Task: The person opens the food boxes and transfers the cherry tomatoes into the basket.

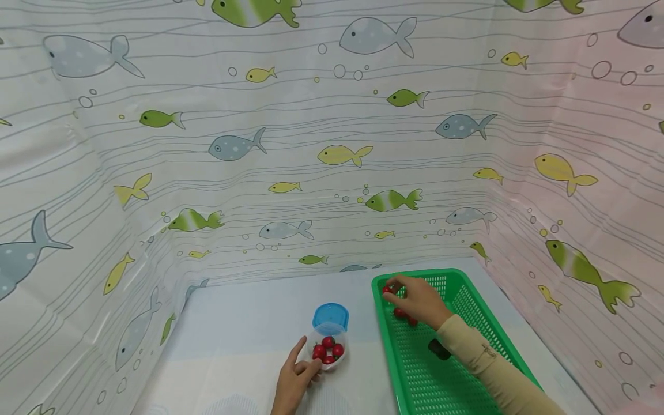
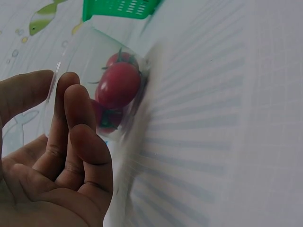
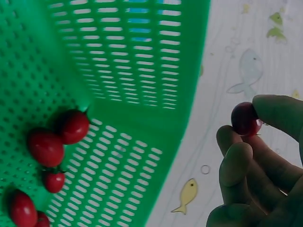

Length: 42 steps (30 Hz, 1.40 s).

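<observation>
My right hand (image 1: 417, 300) pinches a red cherry tomato (image 3: 246, 118) between thumb and fingertips, near the far left rim of a green basket (image 1: 390, 357). Inside the basket several more tomatoes (image 3: 46, 147) lie grouped at one end. On the table to the left sits a small clear plastic container (image 2: 78, 52) with several cherry tomatoes (image 2: 119, 86), green stems showing on some. My left hand (image 1: 295, 377) holds this container at its near left side with index finger and thumb, the other fingers curled beside it. A blue lid (image 1: 331, 317) stands open behind the container.
The long green basket takes up the right side of the white table (image 1: 233, 323). A fish-print sheet (image 1: 321, 127) rises at the back and on both sides. Below the right sleeve (image 1: 487, 357) shows a small dark object (image 1: 440, 349).
</observation>
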Each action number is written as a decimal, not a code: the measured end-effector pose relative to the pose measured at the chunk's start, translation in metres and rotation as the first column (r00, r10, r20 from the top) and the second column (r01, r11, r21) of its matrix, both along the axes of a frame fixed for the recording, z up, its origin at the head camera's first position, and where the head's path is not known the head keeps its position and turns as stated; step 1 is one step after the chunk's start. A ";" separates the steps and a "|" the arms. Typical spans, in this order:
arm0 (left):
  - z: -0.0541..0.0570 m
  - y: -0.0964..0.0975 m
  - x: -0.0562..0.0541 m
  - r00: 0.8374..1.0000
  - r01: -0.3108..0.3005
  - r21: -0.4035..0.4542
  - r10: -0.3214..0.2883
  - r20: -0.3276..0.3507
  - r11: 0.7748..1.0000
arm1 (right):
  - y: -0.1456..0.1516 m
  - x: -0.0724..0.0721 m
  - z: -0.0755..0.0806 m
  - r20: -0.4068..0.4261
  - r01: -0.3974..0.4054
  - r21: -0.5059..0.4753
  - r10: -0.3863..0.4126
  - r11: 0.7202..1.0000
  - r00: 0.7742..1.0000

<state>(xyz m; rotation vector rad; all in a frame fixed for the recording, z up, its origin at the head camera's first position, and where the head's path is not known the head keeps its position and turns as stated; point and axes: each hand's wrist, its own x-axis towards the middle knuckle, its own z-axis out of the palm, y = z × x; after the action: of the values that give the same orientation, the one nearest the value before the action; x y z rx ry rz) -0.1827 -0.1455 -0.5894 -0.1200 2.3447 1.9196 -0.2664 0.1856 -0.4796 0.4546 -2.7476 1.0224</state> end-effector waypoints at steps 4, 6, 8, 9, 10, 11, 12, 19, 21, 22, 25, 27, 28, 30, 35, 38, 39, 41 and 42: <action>-0.001 -0.001 -0.001 1.000 -0.004 0.012 0.004 0.002 1.000 | 0.006 -0.004 -0.012 -0.017 -0.009 0.051 0.010 0.999 1.000; -0.002 -0.001 -0.001 1.000 -0.004 0.018 0.003 0.007 1.000 | 0.008 -0.005 -0.019 -0.006 -0.027 0.060 0.027 0.998 1.000; -0.004 -0.002 -0.002 1.000 -0.003 0.021 0.003 0.016 1.000 | 0.011 -0.006 -0.026 -0.004 -0.048 0.074 0.048 0.996 0.999; -0.005 -0.002 -0.003 1.000 -0.003 0.022 0.003 0.019 1.000 | 0.012 -0.006 -0.029 -0.004 -0.056 0.084 0.057 0.995 0.998; -0.006 -0.002 -0.003 1.000 -0.003 0.021 0.002 0.021 1.000 | 0.013 -0.007 -0.032 -0.009 -0.068 0.092 0.069 0.993 0.998; -0.006 -0.002 -0.004 1.000 -0.002 0.018 0.002 0.022 1.000 | 0.015 -0.007 -0.035 -0.023 -0.080 0.103 0.083 0.991 0.996; -0.006 -0.002 -0.004 1.000 -0.002 0.018 0.002 0.022 1.000 | 0.016 -0.008 -0.037 -0.034 -0.089 0.115 0.094 0.989 0.995; 0.001 0.000 -0.001 1.000 -0.004 0.020 0.004 0.008 1.000 | 0.020 -0.008 -0.050 -0.028 -0.143 0.133 0.148 0.981 0.989; 0.003 0.000 0.000 1.000 -0.003 0.021 0.003 0.007 1.000 | 0.020 -0.007 -0.052 -0.004 -0.155 0.126 0.157 0.980 0.988; 0.003 0.000 0.000 1.000 -0.001 0.021 0.001 0.005 1.000 | 0.020 -0.006 -0.053 0.007 -0.162 0.116 0.163 0.980 0.987; 0.003 0.001 0.000 1.000 0.000 0.020 0.000 0.001 1.000 | 0.019 -0.006 -0.055 0.024 -0.184 0.116 0.182 0.976 0.983; 0.003 0.001 0.000 1.000 -0.001 0.019 0.001 0.000 1.000 | 0.019 -0.007 -0.057 0.025 -0.206 0.119 0.205 0.971 0.979; 0.003 0.001 0.000 1.000 -0.002 0.018 0.002 -0.001 1.000 | 0.019 -0.007 -0.058 0.025 -0.216 0.119 0.215 0.969 0.976; 0.002 0.001 0.000 1.000 -0.004 0.018 0.004 0.000 1.000 | 0.018 -0.006 -0.059 0.028 -0.231 0.125 0.230 0.965 0.973; 0.003 0.000 0.001 1.000 -0.007 0.023 0.007 0.003 1.000 | 0.016 -0.006 -0.064 0.068 -0.241 0.142 0.233 0.960 0.970; 0.003 0.001 0.001 1.000 -0.007 0.020 0.007 0.000 1.000 | 0.015 -0.007 -0.069 0.074 -0.248 0.169 0.239 0.954 0.968; 0.003 0.001 0.001 1.000 -0.007 0.019 0.007 -0.001 1.000 | 0.015 -0.006 -0.070 0.072 -0.252 0.173 0.243 0.952 0.967; 0.003 0.001 0.001 1.000 -0.005 0.018 0.005 -0.004 1.000 | 0.015 -0.006 -0.071 0.069 -0.261 0.172 0.253 0.950 0.965; 0.003 0.001 0.001 1.000 -0.005 0.019 0.005 -0.004 1.000 | 0.016 -0.005 -0.071 0.067 -0.266 0.169 0.259 0.949 0.964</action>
<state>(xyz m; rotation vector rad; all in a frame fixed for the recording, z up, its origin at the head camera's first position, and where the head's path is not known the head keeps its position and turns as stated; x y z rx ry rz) -0.1821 -0.1446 -0.5864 -0.1206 2.3303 1.9448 -0.2715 0.2012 -0.5505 0.8556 -2.8859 0.8515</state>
